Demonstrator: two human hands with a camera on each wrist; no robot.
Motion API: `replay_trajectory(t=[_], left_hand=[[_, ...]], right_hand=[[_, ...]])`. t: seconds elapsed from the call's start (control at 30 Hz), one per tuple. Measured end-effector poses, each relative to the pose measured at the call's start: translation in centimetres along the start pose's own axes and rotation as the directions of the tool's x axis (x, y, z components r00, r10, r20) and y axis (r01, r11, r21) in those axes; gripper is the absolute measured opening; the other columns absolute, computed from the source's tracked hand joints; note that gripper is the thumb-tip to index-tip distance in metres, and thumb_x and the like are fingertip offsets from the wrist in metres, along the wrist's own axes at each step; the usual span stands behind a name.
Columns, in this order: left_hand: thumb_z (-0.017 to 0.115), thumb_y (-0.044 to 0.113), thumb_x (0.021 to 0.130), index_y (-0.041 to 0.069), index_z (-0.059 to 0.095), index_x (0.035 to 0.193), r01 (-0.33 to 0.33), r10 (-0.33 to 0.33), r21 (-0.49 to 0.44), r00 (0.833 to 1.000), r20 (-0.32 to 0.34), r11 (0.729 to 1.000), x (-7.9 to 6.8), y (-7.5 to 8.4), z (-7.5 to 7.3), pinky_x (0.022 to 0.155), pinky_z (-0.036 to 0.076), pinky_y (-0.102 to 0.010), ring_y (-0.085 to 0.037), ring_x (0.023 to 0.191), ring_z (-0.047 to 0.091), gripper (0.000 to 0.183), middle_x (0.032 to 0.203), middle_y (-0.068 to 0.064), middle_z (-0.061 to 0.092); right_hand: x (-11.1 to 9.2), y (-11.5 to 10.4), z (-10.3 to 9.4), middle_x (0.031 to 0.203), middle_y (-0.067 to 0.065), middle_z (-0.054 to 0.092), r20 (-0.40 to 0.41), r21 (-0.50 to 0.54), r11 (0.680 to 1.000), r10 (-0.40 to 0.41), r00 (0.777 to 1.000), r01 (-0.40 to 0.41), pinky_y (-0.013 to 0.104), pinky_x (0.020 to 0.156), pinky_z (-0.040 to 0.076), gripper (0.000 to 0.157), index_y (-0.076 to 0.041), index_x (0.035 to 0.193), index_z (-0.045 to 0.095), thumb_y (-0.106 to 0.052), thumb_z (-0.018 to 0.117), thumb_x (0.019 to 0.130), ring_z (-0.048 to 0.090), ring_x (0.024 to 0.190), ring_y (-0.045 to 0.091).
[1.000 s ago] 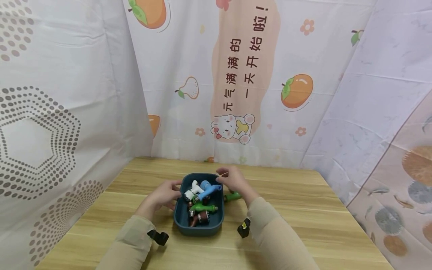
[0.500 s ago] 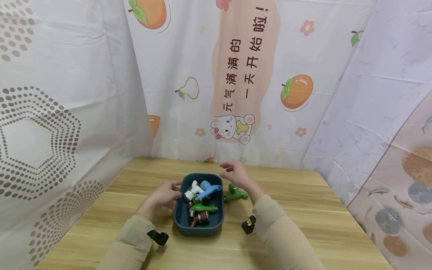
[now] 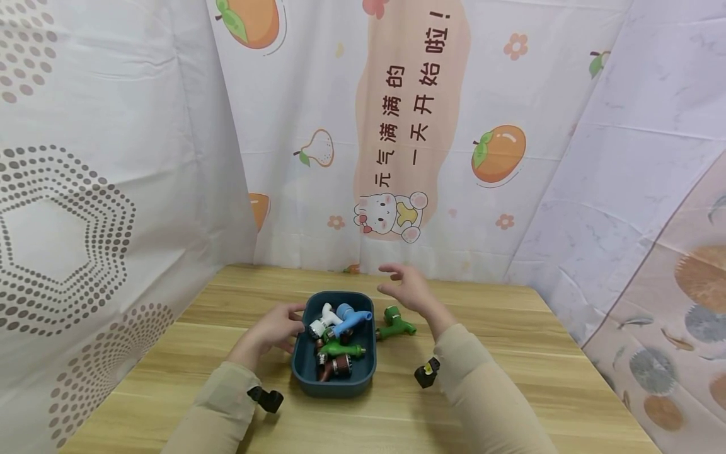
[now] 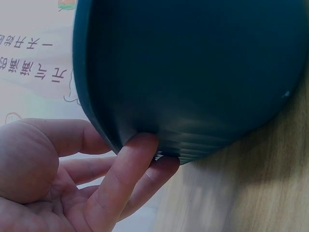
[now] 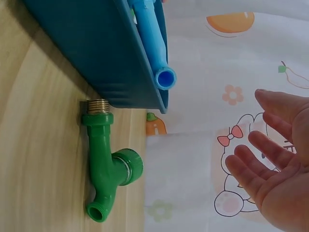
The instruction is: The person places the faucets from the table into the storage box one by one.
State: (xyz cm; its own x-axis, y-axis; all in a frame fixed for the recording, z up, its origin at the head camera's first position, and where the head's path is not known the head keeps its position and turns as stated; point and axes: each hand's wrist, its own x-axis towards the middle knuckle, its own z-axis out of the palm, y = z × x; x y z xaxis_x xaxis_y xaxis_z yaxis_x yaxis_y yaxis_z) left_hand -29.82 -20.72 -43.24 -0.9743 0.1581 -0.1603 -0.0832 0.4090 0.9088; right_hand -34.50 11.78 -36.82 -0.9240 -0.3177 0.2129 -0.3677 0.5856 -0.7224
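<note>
A dark teal plastic bin [image 3: 334,389] sits on the table holding several faucets. Inside lie a blue faucet [image 3: 353,320], a white one [image 3: 324,323], a green one [image 3: 343,350] and a dark red one [image 3: 340,366]. At the bin's left side, my left hand [image 3: 279,325] grips the rim, with fingertips against the outer wall [image 4: 193,87]. My right hand [image 3: 409,290] hovers to the right beyond the bin, fingers relaxed and holding nothing. Below it another green faucet [image 5: 99,159] lies on the table, its brass threaded end close to the bin's wall.
The wood-grain table [image 3: 482,366] ends at a patterned curtain [image 3: 317,239] at the back. More curtains hang at the left [image 3: 113,208] and right [image 3: 601,189]. Small black wrist cameras [image 3: 265,398] are strapped to both sleeves.
My right hand has lifted away from the bin's right rim, moving back and to the right, which uncovers the green faucet on the table. The left hand and bin have stayed put.
</note>
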Motion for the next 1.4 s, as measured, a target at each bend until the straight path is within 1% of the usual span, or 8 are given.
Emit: replay_trajectory(t=[0.17,0.4,0.57,0.63,0.9,1.07,1.2,1.4], left_hand=[[0.058,-0.005,0.094,0.001,0.045,0.152,0.003,-0.003,-0.002,1.000,0.001,1.000,0.0,0.0,0.0,0.060,0.062,-0.043,-0.037,0.101,0.067,0.060,0.125,-0.026,0.061],[0.058,-0.005,0.093,0.001,0.045,0.152,-0.001,0.001,0.003,1.000,-0.001,1.000,-0.1,0.0,0.0,0.059,0.062,-0.043,-0.035,0.100,0.068,0.060,0.125,-0.025,0.061],[0.058,-0.004,0.093,0.002,0.045,0.152,0.001,-0.001,0.001,1.000,-0.003,1.000,0.0,0.0,0.0,0.059,0.062,-0.043,-0.035,0.099,0.068,0.060,0.123,-0.024,0.062],[0.058,-0.005,0.093,0.000,0.044,0.152,-0.006,0.006,0.010,1.000,0.003,1.000,0.0,0.0,0.0,0.059,0.062,-0.043,-0.036,0.099,0.068,0.060,0.123,-0.024,0.062],[0.058,-0.005,0.093,0.001,0.045,0.152,0.002,-0.002,0.003,1.000,-0.003,1.000,0.1,-0.2,0.0,0.060,0.062,-0.044,-0.036,0.100,0.068,0.061,0.123,-0.024,0.061],[0.058,-0.005,0.093,0.001,0.045,0.152,0.000,0.000,0.007,1.000,-0.004,1.000,0.1,-0.2,0.0,0.060,0.062,-0.044,-0.036,0.100,0.068,0.061,0.124,-0.024,0.061],[0.058,-0.005,0.092,0.001,0.044,0.152,-0.002,0.002,0.008,1.000,-0.006,1.000,0.1,-0.2,0.0,0.059,0.062,-0.044,-0.037,0.101,0.067,0.062,0.124,-0.024,0.061],[0.058,-0.005,0.092,0.001,0.044,0.152,-0.005,0.005,0.011,1.000,-0.006,1.000,0.0,0.0,0.0,0.059,0.062,-0.044,-0.036,0.101,0.068,0.061,0.123,-0.024,0.062]], right_hand=[[-0.1,0.1,-0.6,0.145,0.007,0.057,-0.012,-0.001,1.000,-0.002,1.000,0.002,0.055,0.099,0.051,0.048,-0.019,0.140,0.062,-0.026,0.074,0.094,0.054,0.129,0.031],[-0.1,0.7,-1.1,0.148,0.009,0.053,-0.029,0.013,1.000,-0.006,1.000,0.006,0.053,0.099,0.052,0.053,-0.017,0.144,0.058,-0.025,0.074,0.094,0.053,0.130,0.032],[-0.1,1.3,-1.2,0.149,0.011,0.052,-0.029,0.023,1.000,0.013,0.999,-0.013,0.052,0.099,0.052,0.056,-0.016,0.146,0.055,-0.027,0.074,0.094,0.053,0.130,0.035],[-0.1,1.7,-1.2,0.148,0.012,0.052,-0.029,0.032,0.999,0.023,0.999,-0.022,0.053,0.099,0.052,0.056,-0.015,0.146,0.055,-0.028,0.074,0.094,0.053,0.130,0.036],[0.1,3.5,-0.7,0.150,0.014,0.051,-0.027,0.046,0.997,0.056,0.998,-0.055,0.054,0.099,0.051,0.059,-0.015,0.147,0.054,-0.029,0.074,0.093,0.052,0.131,0.040],[0.1,4.7,-0.2,0.150,0.016,0.049,-0.029,0.051,0.996,0.069,0.997,-0.068,0.055,0.098,0.051,0.060,-0.014,0.147,0.053,-0.028,0.075,0.093,0.051,0.131,0.043],[0.1,5.4,0.3,0.149,0.017,0.050,-0.027,0.032,0.996,0.084,0.996,-0.083,0.054,0.098,0.052,0.061,-0.013,0.147,0.053,-0.028,0.075,0.092,0.053,0.129,0.043],[0.0,6.2,1.1,0.148,0.021,0.050,-0.012,0.009,0.996,0.085,0.996,-0.085,0.054,0.100,0.050,0.061,-0.009,0.147,0.052,-0.023,0.075,0.093,0.054,0.126,0.044]])
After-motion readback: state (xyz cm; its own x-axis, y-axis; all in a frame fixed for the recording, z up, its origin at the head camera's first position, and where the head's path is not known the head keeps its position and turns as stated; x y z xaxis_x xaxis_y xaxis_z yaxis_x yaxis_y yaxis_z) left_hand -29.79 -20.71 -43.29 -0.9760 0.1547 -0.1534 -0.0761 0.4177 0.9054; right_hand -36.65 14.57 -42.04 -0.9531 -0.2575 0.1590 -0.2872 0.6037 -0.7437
